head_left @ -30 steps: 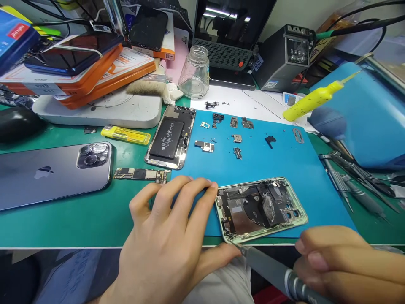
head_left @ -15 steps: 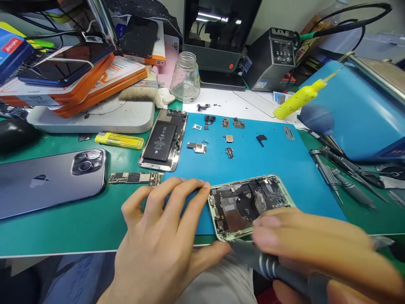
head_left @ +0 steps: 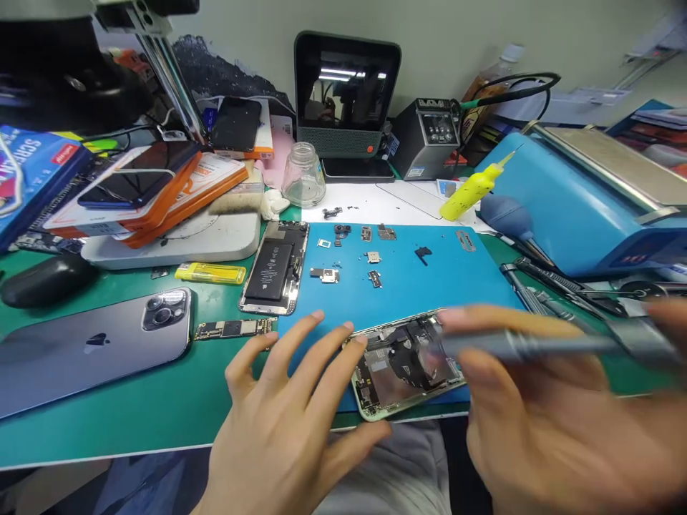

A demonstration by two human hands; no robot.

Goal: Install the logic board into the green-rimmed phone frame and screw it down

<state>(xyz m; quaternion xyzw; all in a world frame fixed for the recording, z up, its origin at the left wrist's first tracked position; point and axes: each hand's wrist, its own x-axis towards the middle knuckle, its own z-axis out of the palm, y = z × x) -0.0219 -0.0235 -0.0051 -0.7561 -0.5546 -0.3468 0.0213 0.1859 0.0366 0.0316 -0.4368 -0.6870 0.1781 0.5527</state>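
Observation:
An opened phone housing (head_left: 383, 383) with a pale green frame lies at the near edge of the blue mat, its inner parts exposed. My left hand (head_left: 290, 408) holds its left end, fingertips at the upper corner and thumb along the near edge. In my right hand (head_left: 558, 415) is a grey screwdriver (head_left: 515, 345), held nearly level over the housing's right part; both are smeared by motion. Its tip is too blurred to make out. A narrow logic board (head_left: 236, 329) lies left of my left hand's fingertips.
Small phone parts, among them a camera module (head_left: 342, 229) and a card tray (head_left: 323, 243), are spread over the blue mat (head_left: 354, 300). A screen with battery (head_left: 273, 268), a purple phone (head_left: 96, 343) and a yellow lighter (head_left: 210, 273) lie left. Tweezers (head_left: 558, 282) lie right.
My right hand has lifted the screwdriver from the housing's near edge to above its right part, turning it level. My left hand stays at the housing. The view has tilted up.

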